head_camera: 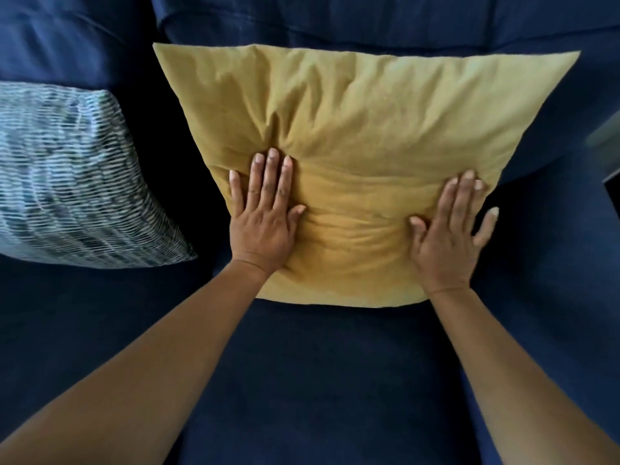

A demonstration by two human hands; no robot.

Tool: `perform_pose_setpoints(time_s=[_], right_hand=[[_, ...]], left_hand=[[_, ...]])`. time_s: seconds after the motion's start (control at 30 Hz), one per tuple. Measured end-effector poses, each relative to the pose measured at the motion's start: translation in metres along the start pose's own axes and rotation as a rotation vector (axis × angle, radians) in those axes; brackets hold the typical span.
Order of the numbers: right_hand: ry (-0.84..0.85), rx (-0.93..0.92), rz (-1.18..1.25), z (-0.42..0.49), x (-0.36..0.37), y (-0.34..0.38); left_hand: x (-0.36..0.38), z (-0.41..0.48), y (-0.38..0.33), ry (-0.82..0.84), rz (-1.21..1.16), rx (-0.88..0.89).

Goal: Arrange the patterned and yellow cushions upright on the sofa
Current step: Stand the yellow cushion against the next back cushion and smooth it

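Observation:
A yellow cushion (362,135) stands upright against the back of the dark blue sofa (318,364), its lower edge on the seat. My left hand (263,213) lies flat on its lower left face, fingers spread. My right hand (451,229) presses flat on its lower right side, fingers apart, little finger past the cushion's edge. Neither hand grips anything. A blue and white patterned cushion (70,179) leans upright at the left, apart from the yellow one by a dark gap.
The sofa's back cushions (369,21) run along the top. At the far right edge a pale, blurred object (604,139) shows beyond the sofa arm. Bare seat fabric lies in front of both cushions.

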State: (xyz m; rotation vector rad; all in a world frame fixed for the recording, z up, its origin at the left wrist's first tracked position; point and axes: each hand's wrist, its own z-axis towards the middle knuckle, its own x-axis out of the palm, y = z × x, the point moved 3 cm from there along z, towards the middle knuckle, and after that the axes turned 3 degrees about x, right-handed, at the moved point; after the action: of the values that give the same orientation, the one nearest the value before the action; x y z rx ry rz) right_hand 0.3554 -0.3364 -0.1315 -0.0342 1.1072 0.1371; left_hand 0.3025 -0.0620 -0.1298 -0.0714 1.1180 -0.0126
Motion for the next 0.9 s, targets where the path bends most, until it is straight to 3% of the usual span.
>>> perform_pose_setpoints(time_s=[0.1, 0.17, 0.23, 0.3, 0.37, 0.43, 0.6, 0.7, 0.8, 0.9], right_hand=[[-0.150, 0.061, 0.048, 0.002, -0.026, 0.006], [-0.257, -0.087, 0.140, 0.009, -0.042, 0.040], [-0.256, -0.311, 0.225, 0.013, -0.049, 0.087], [-0.197, -0.522, 0.179, 0.017, -0.046, 0.119], [-0.136, -0.620, 0.049, 0.031, -0.033, 0.115], [-0.085, -0.546, -0.011, 0.049, -0.022, 0.082], [0.061, -0.006, 0.029, 0.069, -0.022, -0.003], [-0.030, 0.144, 0.091, 0.075, -0.044, -0.004], [-0.190, -0.087, 0.186, 0.088, -0.070, 0.047], [-0.149, -0.446, 0.223, 0.091, -0.081, 0.118]], left_hand=[[-0.004, -0.001, -0.004, 0.011, -0.004, -0.024], [-0.006, -0.003, -0.005, 0.024, -0.003, -0.032], [-0.009, -0.004, -0.006, 0.040, -0.012, -0.028], [-0.012, -0.004, -0.005, 0.046, -0.015, -0.027], [-0.014, -0.005, -0.001, 0.055, -0.005, -0.045], [-0.014, -0.004, 0.003, 0.073, 0.017, -0.050], [-0.020, 0.000, 0.000, 0.121, 0.027, -0.041], [-0.027, -0.002, -0.002, 0.124, 0.004, -0.073], [-0.032, -0.004, -0.006, 0.147, -0.015, -0.078], [-0.037, -0.003, -0.007, 0.171, -0.024, -0.068]])
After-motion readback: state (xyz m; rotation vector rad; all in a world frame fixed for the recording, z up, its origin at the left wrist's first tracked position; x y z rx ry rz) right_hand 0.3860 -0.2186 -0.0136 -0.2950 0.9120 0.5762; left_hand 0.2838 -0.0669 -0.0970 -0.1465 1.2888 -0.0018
